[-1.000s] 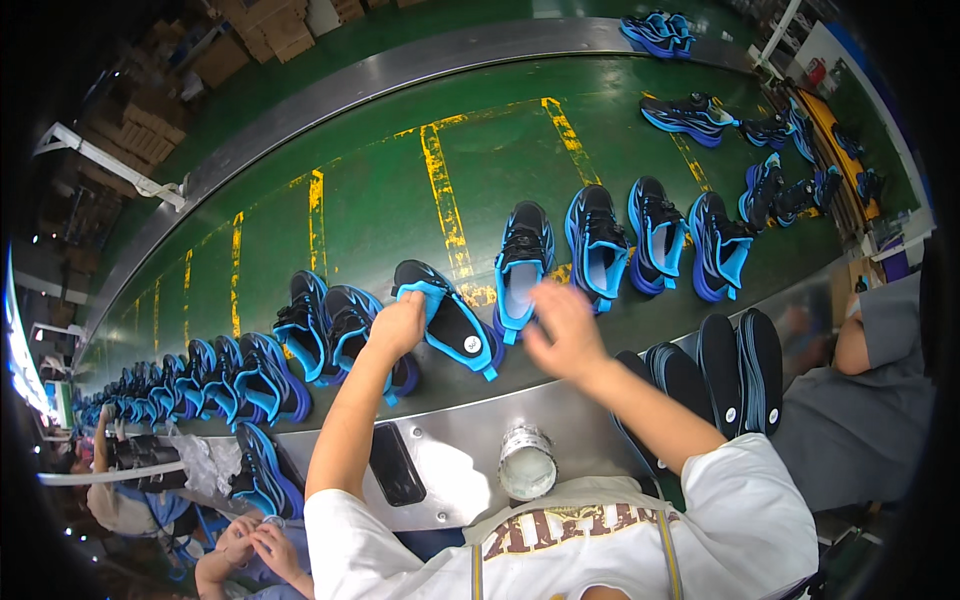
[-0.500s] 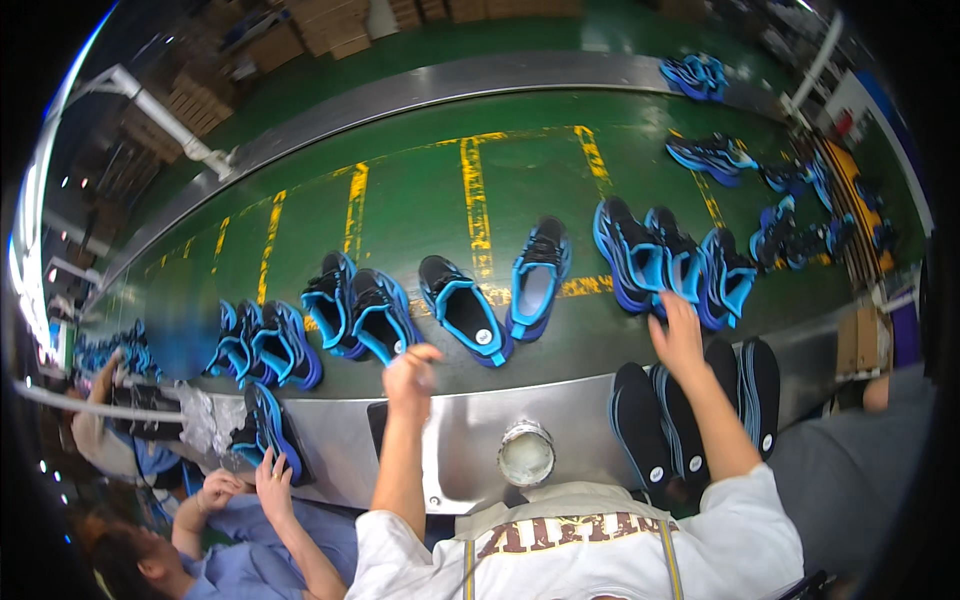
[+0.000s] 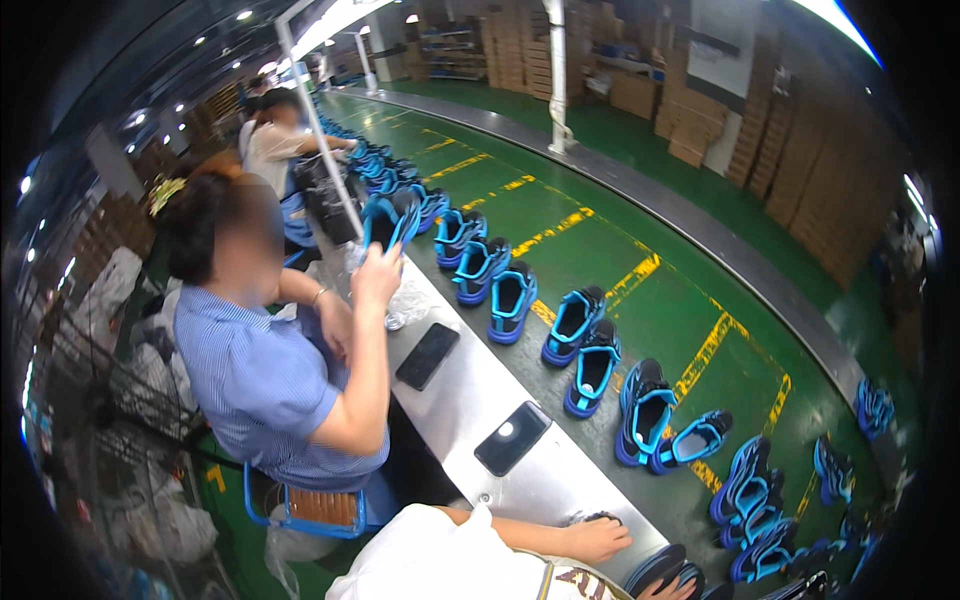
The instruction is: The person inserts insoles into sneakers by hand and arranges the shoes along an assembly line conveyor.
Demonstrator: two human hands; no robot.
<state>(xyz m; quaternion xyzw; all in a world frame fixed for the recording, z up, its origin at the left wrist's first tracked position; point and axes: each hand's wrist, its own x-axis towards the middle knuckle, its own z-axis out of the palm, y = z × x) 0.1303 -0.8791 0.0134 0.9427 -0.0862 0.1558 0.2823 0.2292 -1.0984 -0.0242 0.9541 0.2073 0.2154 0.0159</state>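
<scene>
Working left of the metal ledge (image 3: 440, 415), a co-worker (image 3: 265, 350) in a striped blue shirt raises a shoe (image 3: 390, 215) in one hand. On the ledge lie a black phone (image 3: 428, 356) and, nearer its front end, a second phone (image 3: 513, 438). Right of the ledge, on the green belt (image 3: 600, 255), stands a row of shoes (image 3: 510, 325), heels toward the ledge, toes away, long axes slanting across the belt. One shows a white spot inside and seems to have its insole; most others are too dark to judge. At the ledge's front end, the left hand (image 3: 598, 541) lies over a round container (image 3: 580, 518), fingers bent; I cannot tell whether it grips. Beside it on the ledge, black insoles (image 3: 650, 565) lie under the right hand's (image 3: 668, 590) fingers, hold unclear, direction mostly hidden. Right of the ledge, a pale-lined shoe (image 3: 700, 440), toe pointing away, seems left without one.
</scene>
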